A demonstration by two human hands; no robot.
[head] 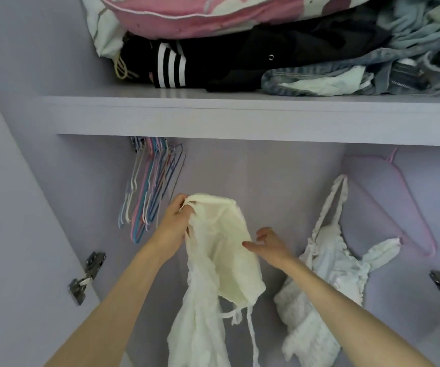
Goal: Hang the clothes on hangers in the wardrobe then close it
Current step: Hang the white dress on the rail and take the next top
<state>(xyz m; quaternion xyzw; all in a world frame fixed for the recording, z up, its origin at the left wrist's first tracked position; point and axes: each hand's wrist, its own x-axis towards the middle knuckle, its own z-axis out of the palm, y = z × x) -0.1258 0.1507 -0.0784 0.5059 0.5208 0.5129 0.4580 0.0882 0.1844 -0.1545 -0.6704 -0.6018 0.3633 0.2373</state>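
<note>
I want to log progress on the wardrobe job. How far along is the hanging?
Done: one white top hangs on the pink hanger. In hand: the left hand grips a cream garment at its top, with the right hand open against it. Left: putting it on one of the spare hangers, then closing the wardrobe.

Both forearms are raised forward. The left hand [172,226] is curled in a closed grip; the right hand [269,246] is held flat, fingers extended leftward.
</note>
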